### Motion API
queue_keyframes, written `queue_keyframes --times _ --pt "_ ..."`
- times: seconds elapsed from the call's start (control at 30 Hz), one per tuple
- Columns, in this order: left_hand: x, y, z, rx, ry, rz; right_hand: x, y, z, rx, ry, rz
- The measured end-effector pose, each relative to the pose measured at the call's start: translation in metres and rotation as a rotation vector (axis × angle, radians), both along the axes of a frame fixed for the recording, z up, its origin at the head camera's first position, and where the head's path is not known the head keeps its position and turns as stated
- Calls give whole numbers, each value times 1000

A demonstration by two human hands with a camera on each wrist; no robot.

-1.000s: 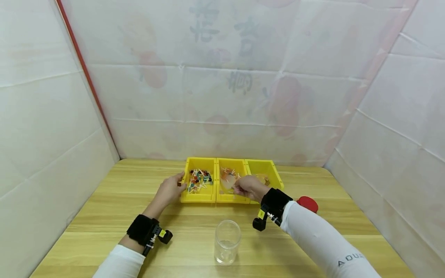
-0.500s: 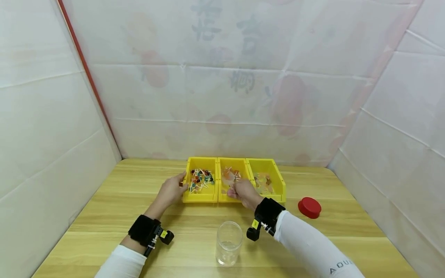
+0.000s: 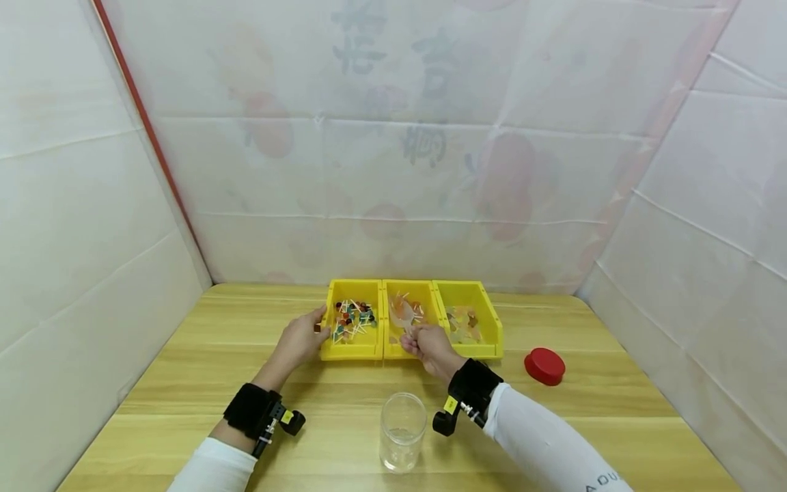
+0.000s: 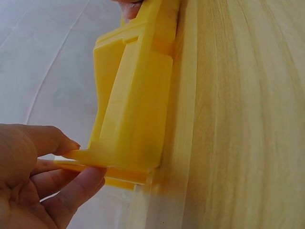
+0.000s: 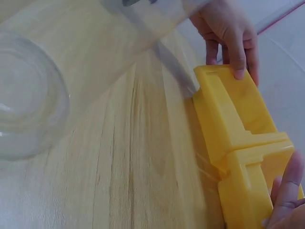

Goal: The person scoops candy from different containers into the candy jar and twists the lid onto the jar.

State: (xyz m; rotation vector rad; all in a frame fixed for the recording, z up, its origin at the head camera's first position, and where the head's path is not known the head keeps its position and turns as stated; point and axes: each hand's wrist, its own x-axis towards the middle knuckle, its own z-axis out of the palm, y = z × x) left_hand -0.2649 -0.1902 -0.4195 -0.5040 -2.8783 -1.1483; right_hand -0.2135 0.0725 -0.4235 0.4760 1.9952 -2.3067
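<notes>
Three yellow bins stand side by side at the table's far middle. The left bin (image 3: 326,316) holds mixed-colour lollipops, and my left hand (image 3: 312,331) grips its left rim, thumb on top and fingers under the lip (image 4: 83,160). The middle bin (image 3: 429,301) holds orange wrapped sweets. At its front edge my right hand (image 3: 414,339) pinches what looks like the stick of an orange wrapped lollipop (image 3: 399,311), raised above that bin. The right bin (image 3: 492,321) holds a few brownish sweets. A clear open jar (image 3: 402,430) stands on the table near me.
A red lid (image 3: 544,365) lies on the wooden table (image 3: 184,383) to the right of the bins. White sheeting walls close in the table on the left, back and right. In the right wrist view the jar (image 5: 28,95) lies just left of the bin (image 5: 238,129).
My right hand has moved left from the right bin to the middle bin's front and now holds a lollipop up. The left hand has stayed on the left bin.
</notes>
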Motion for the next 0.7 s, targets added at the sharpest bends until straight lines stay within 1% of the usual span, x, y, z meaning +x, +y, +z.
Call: queue_keyframes --times 0.17,0.4,0.7 --pt "-4 -1 -2 3 -12 0 -1 -1 -3 -51 15 -16" --pt "-4 -2 -5 -2 -15 0 0 -1 -5 -97 20 -50" --pt "-6 -2 -4 8 -31 7 1 -1 -6 -162 33 -49"
